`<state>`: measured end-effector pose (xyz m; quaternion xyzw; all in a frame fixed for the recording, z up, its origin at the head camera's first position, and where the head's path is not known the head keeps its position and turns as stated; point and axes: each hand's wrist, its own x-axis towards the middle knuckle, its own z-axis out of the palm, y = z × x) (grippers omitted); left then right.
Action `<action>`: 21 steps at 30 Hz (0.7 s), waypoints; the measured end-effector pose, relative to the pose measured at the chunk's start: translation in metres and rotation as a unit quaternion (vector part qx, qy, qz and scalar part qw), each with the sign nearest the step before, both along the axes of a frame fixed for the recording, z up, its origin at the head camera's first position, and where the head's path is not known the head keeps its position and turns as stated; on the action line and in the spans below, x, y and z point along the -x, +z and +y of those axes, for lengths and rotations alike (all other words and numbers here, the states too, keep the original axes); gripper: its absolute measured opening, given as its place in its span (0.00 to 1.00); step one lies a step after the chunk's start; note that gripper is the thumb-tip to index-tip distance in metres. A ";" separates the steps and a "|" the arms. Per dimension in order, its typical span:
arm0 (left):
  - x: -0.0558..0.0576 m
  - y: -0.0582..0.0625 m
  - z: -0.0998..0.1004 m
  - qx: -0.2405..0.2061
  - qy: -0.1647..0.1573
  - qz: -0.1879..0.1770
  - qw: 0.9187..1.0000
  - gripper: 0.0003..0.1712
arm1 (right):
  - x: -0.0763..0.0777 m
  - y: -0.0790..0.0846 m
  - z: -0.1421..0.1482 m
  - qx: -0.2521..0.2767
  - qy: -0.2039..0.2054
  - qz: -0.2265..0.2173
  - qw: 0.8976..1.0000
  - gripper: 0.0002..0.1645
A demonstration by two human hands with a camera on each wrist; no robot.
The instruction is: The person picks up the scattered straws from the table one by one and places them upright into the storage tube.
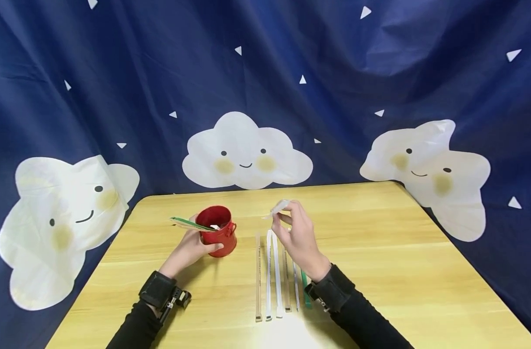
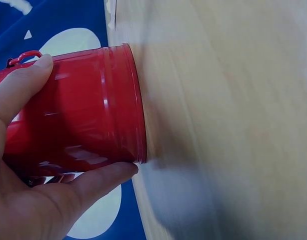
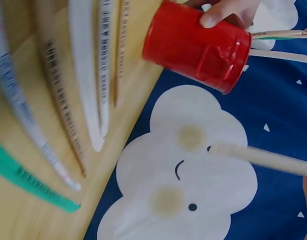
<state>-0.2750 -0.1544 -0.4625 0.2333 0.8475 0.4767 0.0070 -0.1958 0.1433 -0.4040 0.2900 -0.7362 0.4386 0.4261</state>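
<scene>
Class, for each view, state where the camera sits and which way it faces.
Head: on the head, facing forward and down at the table; left hand, right hand and sleeves show.
Left wrist: on that wrist, facing the bucket; left hand shows.
Right wrist: on that wrist, facing strips, bucket and curtain; left hand shows, perhaps right hand too.
Head and right wrist share the strips.

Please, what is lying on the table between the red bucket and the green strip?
Between the red bucket and the green strip, the head view shows five narrow strips side by side: two tan and three whitish.
</scene>
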 end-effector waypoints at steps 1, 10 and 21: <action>0.001 0.001 0.000 -0.002 0.000 0.001 1.000 0.51 | 0.002 0.002 -0.004 0.002 0.006 0.005 1.000 0.18; -0.003 -0.003 0.001 0.000 0.002 -0.004 1.000 0.50 | 0.006 0.015 -0.039 0.004 0.081 0.008 0.997 0.17; 0.002 -0.002 -0.001 0.011 -0.002 0.015 1.000 0.48 | 0.029 0.014 -0.072 -0.060 0.111 -0.032 0.992 0.13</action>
